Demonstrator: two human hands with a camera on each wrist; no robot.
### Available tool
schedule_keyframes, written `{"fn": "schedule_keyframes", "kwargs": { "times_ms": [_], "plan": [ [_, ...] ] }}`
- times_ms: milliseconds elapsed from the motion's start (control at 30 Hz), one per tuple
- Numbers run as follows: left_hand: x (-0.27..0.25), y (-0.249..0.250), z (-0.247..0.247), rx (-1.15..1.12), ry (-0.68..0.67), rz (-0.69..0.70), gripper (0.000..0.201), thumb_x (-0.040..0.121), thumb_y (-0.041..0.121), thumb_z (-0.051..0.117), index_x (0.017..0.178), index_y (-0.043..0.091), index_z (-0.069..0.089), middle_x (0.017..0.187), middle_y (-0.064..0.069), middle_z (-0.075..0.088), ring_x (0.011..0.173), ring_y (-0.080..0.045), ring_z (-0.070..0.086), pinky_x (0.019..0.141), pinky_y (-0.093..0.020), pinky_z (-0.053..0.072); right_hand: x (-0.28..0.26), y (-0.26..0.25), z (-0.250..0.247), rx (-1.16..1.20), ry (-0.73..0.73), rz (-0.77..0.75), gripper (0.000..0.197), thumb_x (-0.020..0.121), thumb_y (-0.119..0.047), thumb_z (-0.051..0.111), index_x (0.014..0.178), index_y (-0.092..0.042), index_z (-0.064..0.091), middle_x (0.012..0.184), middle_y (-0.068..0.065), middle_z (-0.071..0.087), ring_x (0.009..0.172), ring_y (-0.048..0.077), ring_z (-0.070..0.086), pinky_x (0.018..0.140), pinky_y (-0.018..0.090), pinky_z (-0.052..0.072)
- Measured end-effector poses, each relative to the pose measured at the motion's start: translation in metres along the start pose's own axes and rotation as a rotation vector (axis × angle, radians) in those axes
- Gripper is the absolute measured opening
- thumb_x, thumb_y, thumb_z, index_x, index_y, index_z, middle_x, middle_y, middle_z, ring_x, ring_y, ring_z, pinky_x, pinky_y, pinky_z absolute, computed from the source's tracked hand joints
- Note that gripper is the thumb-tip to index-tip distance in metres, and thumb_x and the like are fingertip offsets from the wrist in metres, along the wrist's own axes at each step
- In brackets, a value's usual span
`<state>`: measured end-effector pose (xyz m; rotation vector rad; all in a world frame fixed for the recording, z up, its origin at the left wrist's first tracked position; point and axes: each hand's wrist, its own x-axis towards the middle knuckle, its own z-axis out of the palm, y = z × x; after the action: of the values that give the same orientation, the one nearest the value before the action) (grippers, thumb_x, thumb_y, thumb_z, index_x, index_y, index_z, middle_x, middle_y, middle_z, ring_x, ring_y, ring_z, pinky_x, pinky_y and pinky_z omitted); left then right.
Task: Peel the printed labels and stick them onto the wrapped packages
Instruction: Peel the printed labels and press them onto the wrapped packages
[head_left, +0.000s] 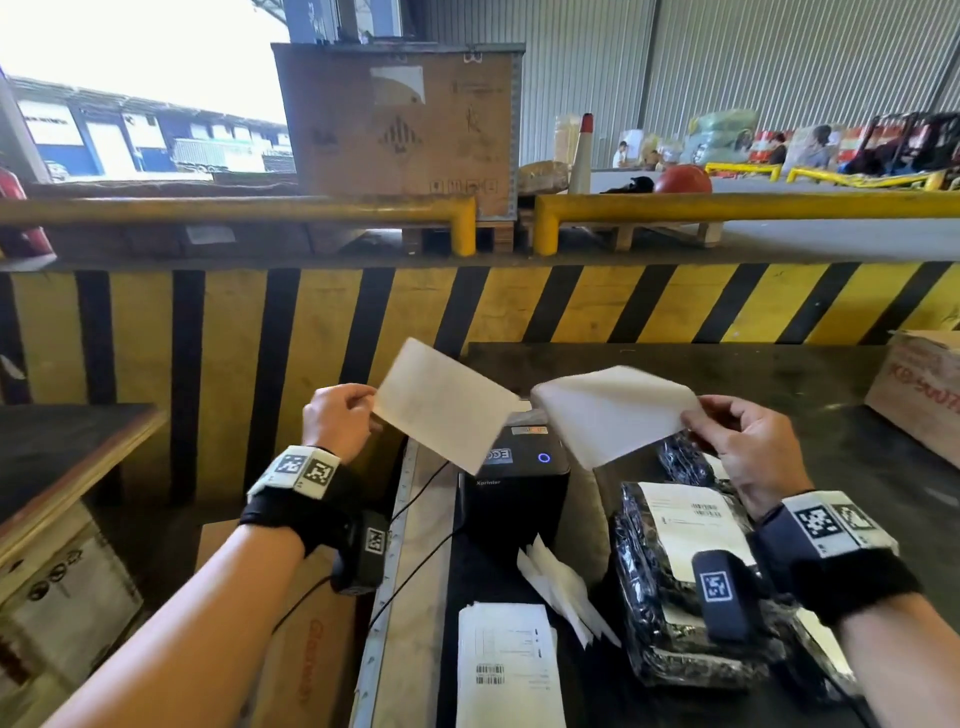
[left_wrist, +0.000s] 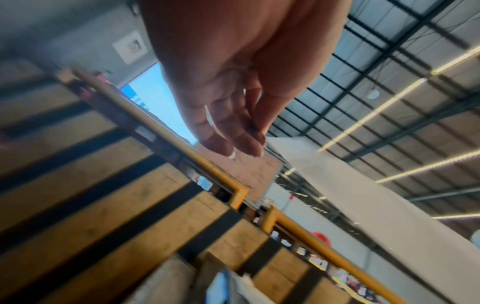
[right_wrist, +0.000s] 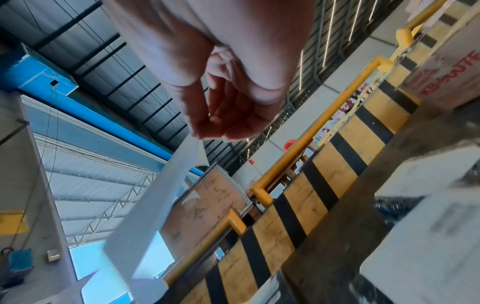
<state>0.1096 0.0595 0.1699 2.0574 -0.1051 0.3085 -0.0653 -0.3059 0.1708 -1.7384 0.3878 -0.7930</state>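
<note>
My left hand (head_left: 368, 408) pinches the corner of a white sheet (head_left: 447, 405), raised over the table's left edge. My right hand (head_left: 695, 420) pinches a second white sheet (head_left: 613, 415) above the black label printer (head_left: 514, 483). The two sheets are apart; which is label and which backing I cannot tell. Black wrapped packages (head_left: 649, 597) lie under my right wrist, the top one bearing a stuck label (head_left: 691, 519). In the left wrist view my left hand (left_wrist: 249, 139) holds its sheet (left_wrist: 363, 195); in the right wrist view my right hand (right_wrist: 221, 131) holds the other sheet (right_wrist: 161, 195).
A stack of printed labels (head_left: 509, 660) lies at the near table edge, with loose white backing sheets (head_left: 561, 582) beside it. A cardboard box (head_left: 919, 389) stands at the far right. A yellow-and-black striped barrier (head_left: 311, 322) runs behind. A lower wooden bench (head_left: 62, 447) is on the left.
</note>
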Motion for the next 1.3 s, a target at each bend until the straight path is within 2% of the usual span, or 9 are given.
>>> {"fn": "schedule_keyframes", "kwargs": {
  "times_ms": [200, 333, 467, 567, 733, 933, 1067, 1200, 1300],
  "plan": [
    [-0.007, -0.021, -0.010, 0.191, -0.027, 0.058, 0.021, 0.094, 0.011, 0.054, 0.106, 0.008, 0.070, 0.097, -0.010, 0.070, 0.061, -0.009, 0.063, 0.049, -0.012, 0.045, 0.006, -0.021, 0.002, -0.101, -0.150, -0.120, 0.016, 0.079, -0.013, 0.073, 0.094, -0.014, 0.069, 0.077, 0.003, 0.070, 0.056, 0.001, 0.062, 0.059, 0.015, 0.054],
    [-0.022, -0.017, 0.008, 0.120, -0.102, 0.061, 0.018, 0.093, 0.010, 0.054, 0.103, 0.011, 0.069, 0.091, -0.008, 0.071, 0.064, -0.013, 0.066, 0.056, -0.013, 0.046, -0.005, -0.012, 0.043, -0.237, -0.388, -0.133, 0.015, 0.077, -0.010, 0.075, 0.086, -0.019, 0.069, 0.079, 0.008, 0.070, 0.067, 0.018, 0.063, 0.067, 0.031, 0.056],
    [-0.041, -0.016, 0.023, 0.072, -0.166, 0.038, 0.017, 0.094, 0.009, 0.053, 0.105, 0.011, 0.067, 0.085, -0.004, 0.068, 0.065, -0.013, 0.067, 0.060, -0.015, 0.052, -0.018, 0.028, 0.085, -0.536, -0.550, -0.135, 0.019, 0.078, -0.016, 0.073, 0.097, -0.014, 0.072, 0.081, -0.003, 0.067, 0.075, 0.012, 0.062, 0.066, 0.013, 0.045],
    [-0.054, -0.027, 0.030, 0.053, -0.215, -0.028, 0.019, 0.095, 0.008, 0.050, 0.107, 0.010, 0.065, 0.082, -0.006, 0.069, 0.069, -0.017, 0.070, 0.070, -0.027, 0.056, -0.030, 0.062, 0.107, -0.699, -0.620, -0.064, 0.018, 0.082, -0.019, 0.066, 0.098, -0.012, 0.072, 0.092, 0.001, 0.070, 0.087, 0.015, 0.064, 0.070, 0.013, 0.043],
    [-0.080, -0.047, 0.035, -0.015, -0.260, -0.112, 0.017, 0.096, 0.011, 0.051, 0.105, 0.007, 0.065, 0.078, -0.007, 0.068, 0.061, -0.012, 0.067, 0.057, -0.017, 0.053, -0.037, 0.107, 0.127, -0.835, -0.674, 0.079, 0.019, 0.085, -0.023, 0.057, 0.089, -0.011, 0.072, 0.097, 0.008, 0.073, 0.091, 0.024, 0.066, 0.079, 0.027, 0.051],
    [-0.099, -0.054, 0.029, -0.049, -0.273, -0.144, 0.015, 0.096, 0.016, 0.053, 0.103, 0.010, 0.064, 0.085, -0.009, 0.068, 0.069, -0.012, 0.066, 0.059, -0.015, 0.051, -0.041, 0.115, 0.129, -0.842, -0.673, 0.137, 0.015, 0.084, -0.023, 0.060, 0.091, -0.016, 0.072, 0.099, 0.007, 0.072, 0.093, 0.024, 0.066, 0.078, 0.026, 0.050],
    [-0.095, -0.044, 0.031, -0.042, -0.284, -0.115, 0.015, 0.096, 0.019, 0.053, 0.104, 0.012, 0.063, 0.081, -0.003, 0.068, 0.070, -0.013, 0.067, 0.066, -0.020, 0.055, -0.046, 0.093, 0.127, -0.732, -0.592, 0.033, 0.019, 0.086, -0.024, 0.059, 0.096, -0.013, 0.071, 0.097, 0.006, 0.073, 0.092, 0.021, 0.065, 0.074, 0.020, 0.042],
    [-0.086, -0.014, 0.051, -0.058, -0.232, -0.048, 0.015, 0.095, 0.019, 0.054, 0.100, 0.012, 0.066, 0.079, -0.003, 0.068, 0.072, -0.017, 0.067, 0.071, -0.029, 0.058, -0.059, 0.037, 0.125, -0.538, -0.571, -0.164, 0.022, 0.088, -0.033, 0.061, 0.087, -0.015, 0.073, 0.074, -0.007, 0.067, 0.074, 0.009, 0.062, 0.065, 0.011, 0.039],
    [-0.081, 0.011, 0.071, -0.066, -0.116, 0.009, 0.014, 0.093, 0.022, 0.054, 0.092, 0.016, 0.067, 0.081, -0.004, 0.070, 0.075, -0.019, 0.068, 0.072, -0.032, 0.059, -0.066, 0.006, 0.115, -0.527, -0.576, -0.289, 0.023, 0.085, -0.037, 0.064, 0.092, -0.017, 0.073, 0.082, -0.007, 0.069, 0.073, 0.004, 0.058, 0.063, 0.005, 0.036]
  ]
}}
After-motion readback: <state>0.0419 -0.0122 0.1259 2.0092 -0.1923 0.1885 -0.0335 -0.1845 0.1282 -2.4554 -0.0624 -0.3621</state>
